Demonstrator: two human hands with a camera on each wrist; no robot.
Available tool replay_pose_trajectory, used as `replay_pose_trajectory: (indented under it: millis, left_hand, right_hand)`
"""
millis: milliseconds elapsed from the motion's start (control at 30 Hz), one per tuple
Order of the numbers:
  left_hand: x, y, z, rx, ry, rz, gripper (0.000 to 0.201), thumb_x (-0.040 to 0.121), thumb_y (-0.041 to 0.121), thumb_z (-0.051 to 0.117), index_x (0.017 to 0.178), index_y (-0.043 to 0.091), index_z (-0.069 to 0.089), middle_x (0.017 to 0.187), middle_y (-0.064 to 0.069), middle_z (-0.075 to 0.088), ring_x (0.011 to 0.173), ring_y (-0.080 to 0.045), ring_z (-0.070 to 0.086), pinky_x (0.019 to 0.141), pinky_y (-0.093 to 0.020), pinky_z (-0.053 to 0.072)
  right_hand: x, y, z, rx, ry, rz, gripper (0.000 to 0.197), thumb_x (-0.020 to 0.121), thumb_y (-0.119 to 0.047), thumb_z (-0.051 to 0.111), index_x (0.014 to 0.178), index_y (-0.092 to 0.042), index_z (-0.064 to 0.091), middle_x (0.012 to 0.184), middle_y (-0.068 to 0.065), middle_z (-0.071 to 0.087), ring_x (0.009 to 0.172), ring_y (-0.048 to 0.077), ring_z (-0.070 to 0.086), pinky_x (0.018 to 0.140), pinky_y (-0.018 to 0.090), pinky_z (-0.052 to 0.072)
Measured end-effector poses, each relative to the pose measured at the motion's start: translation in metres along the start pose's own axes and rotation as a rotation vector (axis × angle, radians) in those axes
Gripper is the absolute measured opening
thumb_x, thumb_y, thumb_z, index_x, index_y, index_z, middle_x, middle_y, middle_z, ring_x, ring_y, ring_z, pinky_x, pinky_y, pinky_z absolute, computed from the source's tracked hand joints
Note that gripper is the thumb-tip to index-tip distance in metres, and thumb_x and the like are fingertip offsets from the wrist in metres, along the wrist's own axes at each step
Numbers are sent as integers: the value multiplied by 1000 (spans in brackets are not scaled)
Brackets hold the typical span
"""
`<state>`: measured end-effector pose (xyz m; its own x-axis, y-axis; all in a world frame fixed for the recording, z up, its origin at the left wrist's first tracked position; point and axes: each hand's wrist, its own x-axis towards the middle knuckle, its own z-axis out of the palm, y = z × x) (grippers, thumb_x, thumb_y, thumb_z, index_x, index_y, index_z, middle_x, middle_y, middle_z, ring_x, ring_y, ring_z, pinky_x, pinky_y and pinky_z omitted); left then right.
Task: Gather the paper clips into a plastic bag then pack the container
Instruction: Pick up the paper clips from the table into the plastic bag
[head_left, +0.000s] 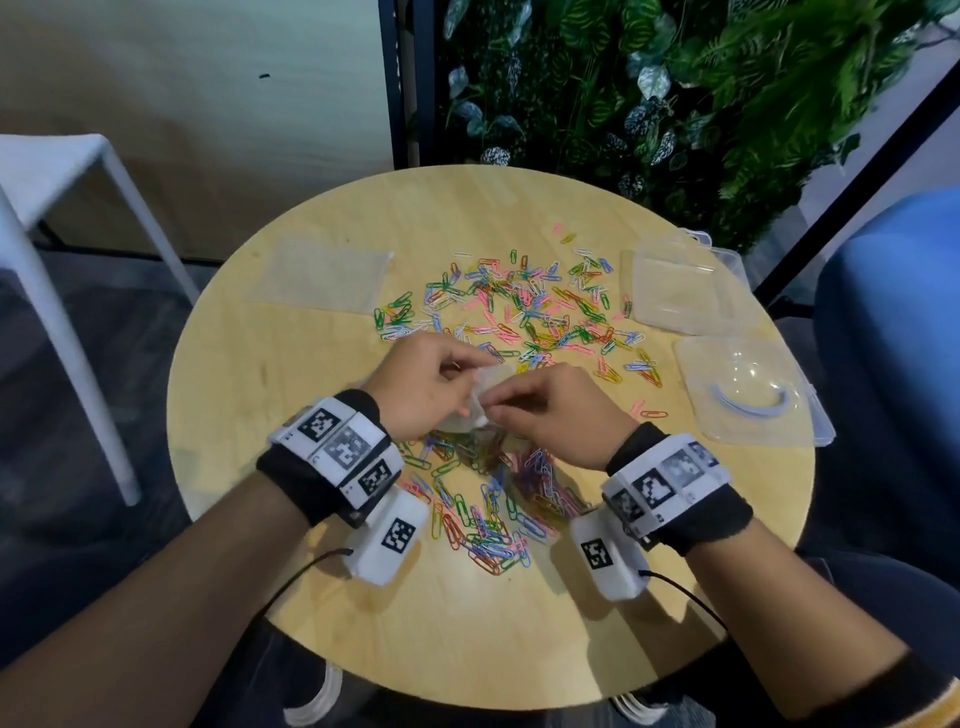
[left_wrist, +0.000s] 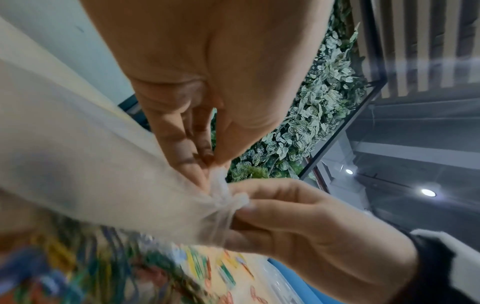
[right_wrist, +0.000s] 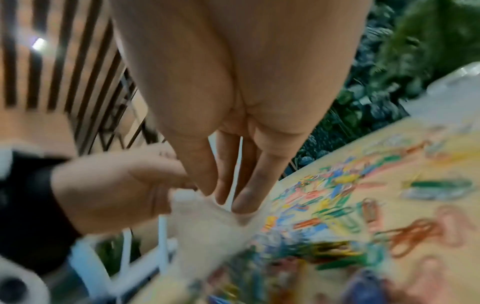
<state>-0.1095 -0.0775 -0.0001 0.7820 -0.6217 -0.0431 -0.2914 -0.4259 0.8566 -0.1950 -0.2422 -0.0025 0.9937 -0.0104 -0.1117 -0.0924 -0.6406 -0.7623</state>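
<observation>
The plastic bag (head_left: 480, 400) is held up a little above the round table (head_left: 322, 613), between the two hands, near the edge closest to the person. It hangs down from the fingers, so its long axis goes from the pinched top edge toward the paper clips (head_left: 524, 312) lying under and behind it. In the left wrist view the mouth of the bag looks bunched together, not yet open.

The left hand (head_left: 421, 387) pinches the top edge from its side with thumb and fingers close together. The right hand (head_left: 558, 410) pinches the same edge from the other side, also with a narrow grip. Both are equally near to the bag, and the fingertips almost meet. I think they must pull the two layers apart, away from each other, before any clip can go in.

A second flat bag (head_left: 324, 278) lies on the far left of the table. The open clear container (head_left: 680, 288) and its lid (head_left: 748, 395) are on the right, well apart from the hands.
</observation>
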Motion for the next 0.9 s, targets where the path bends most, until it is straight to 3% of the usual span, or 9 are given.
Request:
replay_pose_trajectory:
  millis: [67, 133, 267, 367, 500, 633, 700, 800, 900]
  left_hand:
    - [4, 0, -20, 42, 54, 44, 27, 92, 1, 60, 112, 14, 73, 105, 1, 69, 77, -3, 67, 75, -15, 53]
    - [5, -3, -48, 26, 174, 85, 27, 92, 2, 61, 112, 14, 73, 105, 1, 71, 83, 0, 64, 79, -12, 47]
    - [-4, -22, -102, -116, 393, 131, 28, 93, 4, 61, 108, 25, 71, 100, 4, 72, 77, 12, 62, 76, -9, 46]
    - [-19, -40, -130, -120, 555, 145, 24, 93, 8, 62, 109, 23, 72, 102, 12, 71, 83, 8, 65, 81, -13, 49]
    - [-43, -53, -150, -46, 689, 208, 22, 94, 7, 60, 113, 11, 72, 101, -6, 70, 81, -5, 65, 81, -17, 51]
    - [-48, -58, -152, 65, 629, 164, 24, 95, 10, 59, 115, 11, 72, 105, -3, 70, 87, -13, 64, 79, -10, 49]
    - [-43, -59, -143, 54, 530, 54, 28, 95, 10, 58, 119, 14, 71, 100, 0, 69, 78, -14, 64, 77, -12, 50]
    - [-31, -55, -126, 10, 365, -29, 29, 95, 13, 59, 123, 13, 67, 79, -1, 65, 62, -18, 66, 78, -29, 57]
    - [-24, -54, -111, 41, 271, -83, 28, 94, 17, 63, 120, 8, 68, 67, 0, 68, 50, -6, 64, 72, -23, 54]
  right_hand:
    - [-7, -12, -12, 405, 41, 56, 14, 90, -6, 65, 100, -7, 74, 95, 11, 75, 85, 19, 71, 79, 29, 59]
    - [-10, -23, -26, 615, 51, 100, 17, 92, 2, 58, 101, -2, 72, 95, 15, 72, 88, 25, 69, 77, 33, 60]
    - [12, -35, -13, 55, -43, 65, 15, 91, -11, 63, 100, -12, 76, 99, 6, 75, 93, 26, 70, 84, 42, 58]
    - [37, -54, 29, -354, -166, -54, 30, 93, -26, 60, 120, -17, 68, 123, 3, 67, 113, 21, 62, 102, 32, 44]
    - [65, -76, 93, -582, -311, -167, 55, 93, -37, 58, 137, -5, 50, 137, 16, 51, 125, 32, 49, 100, 34, 38]
    - [74, -72, 123, -661, -376, -127, 72, 86, -63, 53, 133, -10, 46, 146, 13, 36, 128, 31, 41, 104, 44, 39]
    - [64, -66, 125, -744, -430, -163, 80, 86, -65, 52, 144, -13, 34, 157, 9, 22, 140, 29, 29, 111, 44, 34]
    - [39, -56, 112, -952, -500, -265, 82, 88, -65, 43, 153, -23, 16, 163, 2, 7, 146, 26, 21, 116, 47, 25]
    - [16, -48, 91, -1129, -578, -339, 67, 96, -55, 39, 153, -28, 15, 163, 2, 10, 140, 27, 29, 110, 51, 32]
